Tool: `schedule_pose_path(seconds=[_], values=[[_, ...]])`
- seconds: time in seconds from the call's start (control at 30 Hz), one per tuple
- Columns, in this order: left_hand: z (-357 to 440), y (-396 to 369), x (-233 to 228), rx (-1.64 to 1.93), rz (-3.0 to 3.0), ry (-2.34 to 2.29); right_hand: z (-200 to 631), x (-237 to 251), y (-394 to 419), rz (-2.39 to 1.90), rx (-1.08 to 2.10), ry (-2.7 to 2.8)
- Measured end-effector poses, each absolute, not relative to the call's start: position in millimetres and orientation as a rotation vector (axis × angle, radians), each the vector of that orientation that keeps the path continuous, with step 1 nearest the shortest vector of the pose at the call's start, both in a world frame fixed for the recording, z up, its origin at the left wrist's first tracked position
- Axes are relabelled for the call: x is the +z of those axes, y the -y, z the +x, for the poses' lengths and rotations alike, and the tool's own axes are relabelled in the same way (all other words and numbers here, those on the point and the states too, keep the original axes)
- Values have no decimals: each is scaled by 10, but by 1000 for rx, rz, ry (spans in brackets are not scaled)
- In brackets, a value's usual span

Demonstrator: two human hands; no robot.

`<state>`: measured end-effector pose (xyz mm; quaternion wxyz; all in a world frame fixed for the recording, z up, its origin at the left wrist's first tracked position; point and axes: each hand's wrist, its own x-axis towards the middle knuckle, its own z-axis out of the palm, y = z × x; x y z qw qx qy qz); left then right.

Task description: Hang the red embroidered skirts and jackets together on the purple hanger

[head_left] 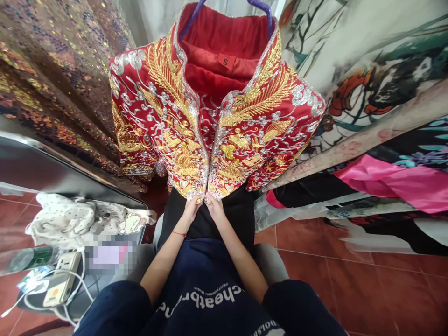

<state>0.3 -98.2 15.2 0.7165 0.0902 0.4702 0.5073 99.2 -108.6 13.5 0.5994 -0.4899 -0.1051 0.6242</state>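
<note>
Navy shirt (206, 268) with "cheatbr", red jacket (241, 140) with "S" label (226, 61)

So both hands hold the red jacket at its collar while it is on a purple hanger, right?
Not at the collar: the head view shows the left hand and right hand holding the red jacket by the lower ends of its front edges. It is on a purple hanger.
</note>
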Motion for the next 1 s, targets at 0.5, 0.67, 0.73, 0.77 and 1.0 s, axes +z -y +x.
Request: schedule_pose_path(seconds=[0.5,0.67,0.73,0.77,1.0], values=[[-15,945,309,969,45,-803,1008,193,1189,-1089,1424,335],[-22,938,335,949,-41,-754,994,207,1175,-1060,1414,321],[-22,941,342,948,-60,-742,986,207,1173,-1053,1412,315],[-23,944,343,949,-67,-738,981,207,1172,-1052,1410,313],[-30,948,337,942,-56,-737,961,232,1173,-1068,1397,324]])
